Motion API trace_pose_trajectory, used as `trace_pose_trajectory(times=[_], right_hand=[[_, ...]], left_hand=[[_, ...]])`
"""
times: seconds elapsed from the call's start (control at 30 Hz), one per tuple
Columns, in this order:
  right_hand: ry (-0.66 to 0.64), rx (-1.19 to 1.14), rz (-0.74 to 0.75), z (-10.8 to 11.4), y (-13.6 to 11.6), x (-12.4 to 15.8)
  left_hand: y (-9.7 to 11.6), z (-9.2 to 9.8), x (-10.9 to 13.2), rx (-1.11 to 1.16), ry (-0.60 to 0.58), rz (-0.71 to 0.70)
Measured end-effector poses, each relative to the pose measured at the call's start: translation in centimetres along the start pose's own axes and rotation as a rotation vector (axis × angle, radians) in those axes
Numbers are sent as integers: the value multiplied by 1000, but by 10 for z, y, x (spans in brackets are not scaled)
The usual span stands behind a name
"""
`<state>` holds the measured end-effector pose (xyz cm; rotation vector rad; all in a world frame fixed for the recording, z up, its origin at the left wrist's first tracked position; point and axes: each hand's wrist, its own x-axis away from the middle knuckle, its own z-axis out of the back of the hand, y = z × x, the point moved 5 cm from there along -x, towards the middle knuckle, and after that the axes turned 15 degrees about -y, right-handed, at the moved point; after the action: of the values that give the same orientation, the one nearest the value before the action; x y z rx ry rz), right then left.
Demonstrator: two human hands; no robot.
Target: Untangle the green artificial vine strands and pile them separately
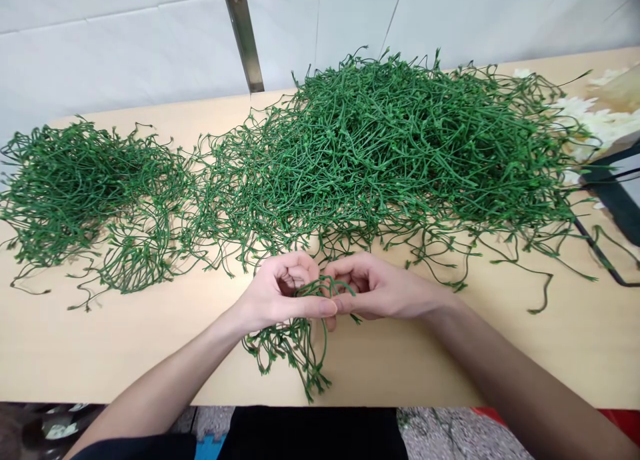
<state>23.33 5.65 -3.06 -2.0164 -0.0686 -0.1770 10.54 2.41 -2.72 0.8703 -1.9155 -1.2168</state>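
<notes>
Near the front middle of the table, my left hand [285, 290] is closed on thin green plastic stems, with thumb and fingers pressed together. A small bunch of green stems [300, 353] hangs below it over the wood surface. My right hand [373, 287] meets it thumb to thumb, its fingers pinching green stems at the same spot. Behind both hands a large heap of tangled green stems [400, 140] spreads over the table.
A smaller heap of green stems [75, 187] lies at the left, with loose stems between the heaps. White flowers [600, 123] and a black frame [617, 200] are at the right. A metal strip [243, 37] stands against the tiled wall behind the pale wooden table [430, 367].
</notes>
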Motion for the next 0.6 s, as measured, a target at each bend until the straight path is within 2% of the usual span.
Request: trace_pose_trajectory(times=[0.1, 0.2, 0.3, 0.43, 0.6], right_hand=[[-27, -58, -28, -2, 2, 1], [4, -42, 19, 1, -1, 2], [36, 49, 50, 3, -4, 3], [-10, 209, 16, 0, 0, 2], [29, 342, 73, -2, -5, 1]], left_hand=[[-3, -3, 0, 94, -52, 37], [-3, -5, 0, 151, -104, 51], [-2, -7, 1, 127, -151, 61], [-1, -12, 2, 101, -226, 72], [-5, -12, 1, 117, -204, 138]])
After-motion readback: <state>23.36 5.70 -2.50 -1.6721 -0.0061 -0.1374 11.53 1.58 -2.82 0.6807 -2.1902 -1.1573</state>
